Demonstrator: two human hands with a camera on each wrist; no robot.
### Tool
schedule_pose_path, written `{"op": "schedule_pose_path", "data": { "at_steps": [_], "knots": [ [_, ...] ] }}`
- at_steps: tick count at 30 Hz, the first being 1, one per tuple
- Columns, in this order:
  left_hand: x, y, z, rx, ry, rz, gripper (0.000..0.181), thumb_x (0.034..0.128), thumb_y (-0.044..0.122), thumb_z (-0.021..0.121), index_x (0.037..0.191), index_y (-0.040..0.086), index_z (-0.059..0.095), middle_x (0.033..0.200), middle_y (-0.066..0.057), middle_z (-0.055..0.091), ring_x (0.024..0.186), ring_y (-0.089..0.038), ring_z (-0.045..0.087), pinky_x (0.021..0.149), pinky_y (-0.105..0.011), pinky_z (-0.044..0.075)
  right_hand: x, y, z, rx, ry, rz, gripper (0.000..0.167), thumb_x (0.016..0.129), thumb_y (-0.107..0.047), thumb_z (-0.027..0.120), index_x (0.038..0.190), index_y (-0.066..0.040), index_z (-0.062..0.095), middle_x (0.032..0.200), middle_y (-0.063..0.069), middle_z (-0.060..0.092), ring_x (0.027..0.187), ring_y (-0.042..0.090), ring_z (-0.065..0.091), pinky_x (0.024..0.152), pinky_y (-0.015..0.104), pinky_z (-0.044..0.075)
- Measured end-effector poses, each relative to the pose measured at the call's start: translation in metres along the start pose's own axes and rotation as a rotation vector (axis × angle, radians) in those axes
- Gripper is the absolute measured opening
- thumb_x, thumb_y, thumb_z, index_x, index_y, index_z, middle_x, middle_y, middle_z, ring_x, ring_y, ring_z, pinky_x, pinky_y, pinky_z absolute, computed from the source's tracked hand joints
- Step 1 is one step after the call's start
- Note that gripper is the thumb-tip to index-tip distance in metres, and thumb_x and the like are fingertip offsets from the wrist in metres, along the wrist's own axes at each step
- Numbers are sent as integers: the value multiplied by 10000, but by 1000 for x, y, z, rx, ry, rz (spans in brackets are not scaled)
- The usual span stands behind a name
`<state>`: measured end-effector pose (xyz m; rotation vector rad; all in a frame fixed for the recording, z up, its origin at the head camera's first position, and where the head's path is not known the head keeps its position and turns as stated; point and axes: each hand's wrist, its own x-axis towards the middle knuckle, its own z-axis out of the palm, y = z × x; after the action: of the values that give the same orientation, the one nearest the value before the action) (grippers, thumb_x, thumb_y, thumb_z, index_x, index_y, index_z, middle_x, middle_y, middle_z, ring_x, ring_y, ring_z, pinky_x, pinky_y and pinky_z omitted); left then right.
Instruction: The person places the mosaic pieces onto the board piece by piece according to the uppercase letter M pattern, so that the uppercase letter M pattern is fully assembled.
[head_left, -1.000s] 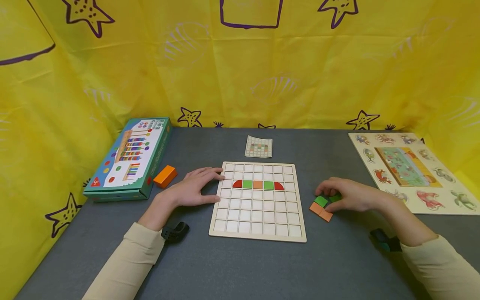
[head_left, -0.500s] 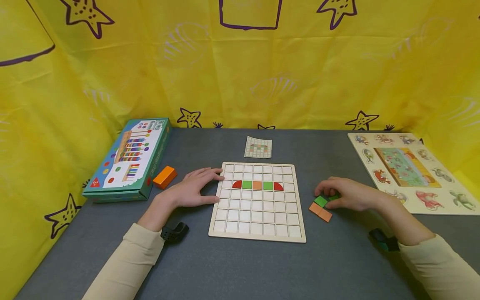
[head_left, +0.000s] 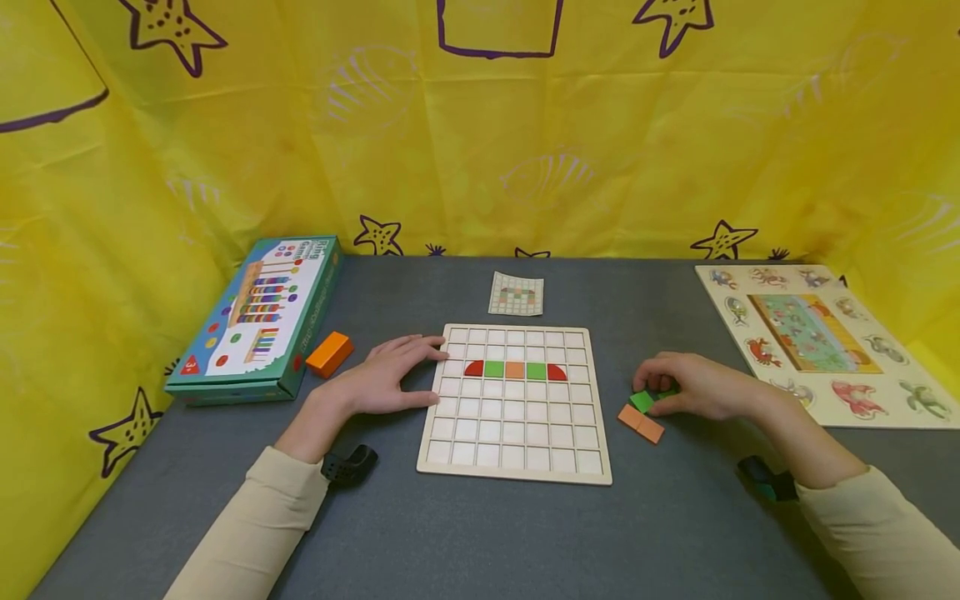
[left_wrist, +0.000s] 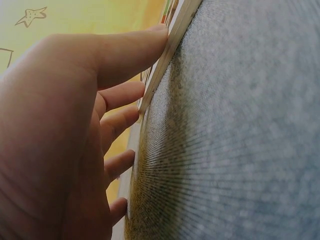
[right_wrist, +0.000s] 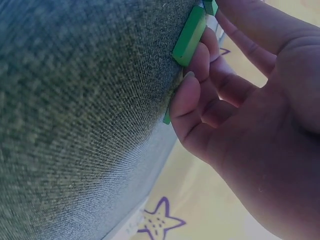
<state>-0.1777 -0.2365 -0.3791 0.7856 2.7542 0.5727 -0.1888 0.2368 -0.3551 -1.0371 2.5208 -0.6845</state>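
A wooden grid board (head_left: 517,477) lies mid-table, with a row of red, green and orange tiles (head_left: 515,370) in it. My left hand (head_left: 386,377) rests at its left edge, thumb and fingers extended; the left wrist view shows the thumb (left_wrist: 132,52) touching the board's rim (left_wrist: 172,47). Right of the board, my right hand (head_left: 693,387) pinches a green tile (head_left: 642,402) between thumb and fingers. Under its curled fingers more green tiles (right_wrist: 190,37) lie on the table, partly hidden. Two orange tiles (head_left: 641,423) lie just in front of that hand.
Behind the board lies a small pattern card (head_left: 517,294). To the left are a game box (head_left: 255,321) and an orange block (head_left: 330,354). A sea-animal puzzle board (head_left: 817,342) lies at the right, near the right forearm. A yellow cloth (head_left: 480,150) hangs behind the table.
My right hand's fingertips have shifted slightly, and the green tile has turned and come away a little from the orange tiles. The left hand and the board have stayed put.
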Motion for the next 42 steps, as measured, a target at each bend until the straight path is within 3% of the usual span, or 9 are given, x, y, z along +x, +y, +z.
{"op": "schedule_pose_path", "data": {
  "at_steps": [26, 36, 42],
  "knots": [
    [-1, 0, 0, -2, -3, 9, 663, 928, 559, 658, 1472, 210, 509, 1638, -1, 283, 1500, -334, 191, 1156, -609, 130, 5, -1, -2, -53, 64, 5, 179, 868, -217, 823, 983, -133, 715, 903, -87, 605, 807, 101, 555, 725, 321, 507],
    [-3, -1, -1, 2, 4, 5, 654, 927, 553, 661, 1466, 212, 515, 1636, 3, 289, 1499, -332, 194, 1152, -615, 138, 17, -14, -5, -48, 106, -5, 181, 886, -265, 808, 982, -149, 708, 893, -94, 617, 816, 117, 569, 737, 335, 511],
    [-1, -2, 1, 7, 9, 15, 651, 927, 559, 656, 1462, 213, 518, 1635, 3, 291, 1497, -335, 196, 1153, -609, 142, 30, -27, -6, -61, 125, -25, 177, 870, -216, 822, 980, -130, 713, 895, -79, 638, 824, 142, 592, 757, 382, 528]
  ]
}}
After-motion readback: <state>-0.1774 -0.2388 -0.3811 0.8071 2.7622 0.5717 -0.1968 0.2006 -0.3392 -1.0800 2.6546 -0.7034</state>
